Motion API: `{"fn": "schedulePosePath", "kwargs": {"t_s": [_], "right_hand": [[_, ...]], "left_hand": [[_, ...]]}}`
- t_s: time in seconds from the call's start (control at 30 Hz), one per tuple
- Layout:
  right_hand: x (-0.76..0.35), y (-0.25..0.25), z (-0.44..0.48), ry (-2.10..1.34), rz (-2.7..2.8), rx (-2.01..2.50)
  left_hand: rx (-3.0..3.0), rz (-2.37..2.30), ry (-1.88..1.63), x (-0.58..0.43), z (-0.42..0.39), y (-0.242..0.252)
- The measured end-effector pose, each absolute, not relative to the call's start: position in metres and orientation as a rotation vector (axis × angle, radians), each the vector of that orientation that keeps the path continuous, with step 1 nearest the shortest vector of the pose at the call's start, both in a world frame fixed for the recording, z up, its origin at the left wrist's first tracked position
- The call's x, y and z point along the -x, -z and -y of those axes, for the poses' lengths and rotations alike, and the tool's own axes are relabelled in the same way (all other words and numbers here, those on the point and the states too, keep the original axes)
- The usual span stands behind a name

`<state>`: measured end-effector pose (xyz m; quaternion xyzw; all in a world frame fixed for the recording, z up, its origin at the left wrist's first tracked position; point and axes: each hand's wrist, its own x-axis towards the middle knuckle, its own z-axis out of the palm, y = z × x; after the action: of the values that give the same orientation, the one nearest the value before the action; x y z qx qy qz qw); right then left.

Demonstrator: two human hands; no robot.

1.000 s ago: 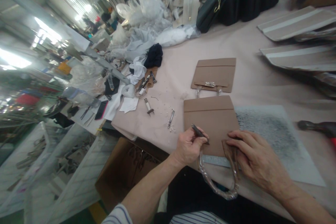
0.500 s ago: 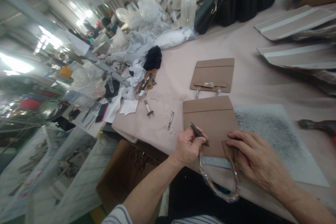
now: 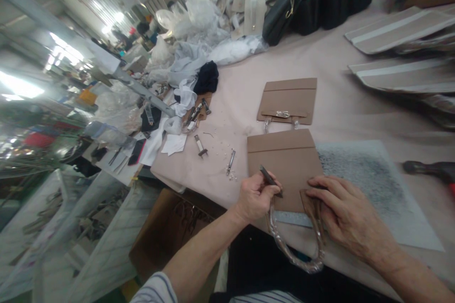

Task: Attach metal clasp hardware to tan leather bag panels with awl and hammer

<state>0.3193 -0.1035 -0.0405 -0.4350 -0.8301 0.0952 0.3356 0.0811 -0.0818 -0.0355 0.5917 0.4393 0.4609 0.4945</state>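
A brown bag panel (image 3: 287, 163) lies flat on the table before me. Closed over its lower left edge, my left hand (image 3: 256, 200) grips a slim dark pen-like tool (image 3: 268, 176), slanted with its tip down near one end of a bag handle (image 3: 297, 263). This curved handle is wrapped in clear plastic and loops over the table's front edge. Its other end lies on the panel's lower right corner, pinched and pressed down by the fingers of my right hand (image 3: 350, 215). A metal ruler (image 3: 293, 218) shows along the panel's lower edge, between the handle's two sides.
Beyond lies a second brown panel (image 3: 289, 99) with a metal clasp and handle. A marked pale board (image 3: 369, 184) and a hammer (image 3: 426, 168) are at right. Small metal tools (image 3: 231, 162) and beads sit left. Black bags (image 3: 305, 12) and stacked panels (image 3: 401, 73) stand behind.
The tool in my left hand has tilted very slightly. Both hands, the handle and the panel otherwise keep their places; the whole view has shifted a little.
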Motion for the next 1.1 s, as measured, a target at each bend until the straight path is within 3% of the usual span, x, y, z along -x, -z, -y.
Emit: {"fn": "schedulePosePath", "kwargs": {"t_s": [0.17,0.43,0.83,1.1], "right_hand": [[-0.319,0.039,0.104,-0.247,2.155,1.133],[-0.319,0.038,0.103,-0.226,2.178,1.122],[-0.323,0.033,0.104,-0.264,2.085,1.072],[-0.397,0.021,0.127,0.203,1.884,1.559]], "left_hand": [[-1.349,-1.066,-1.111,-0.081,0.082,0.04],[-1.818,-1.072,-1.188,-0.082,0.087,0.031],[-1.988,-1.002,-1.195,-0.08,0.084,0.032],[-1.961,-1.038,-1.166,-0.079,0.083,0.034]]}}
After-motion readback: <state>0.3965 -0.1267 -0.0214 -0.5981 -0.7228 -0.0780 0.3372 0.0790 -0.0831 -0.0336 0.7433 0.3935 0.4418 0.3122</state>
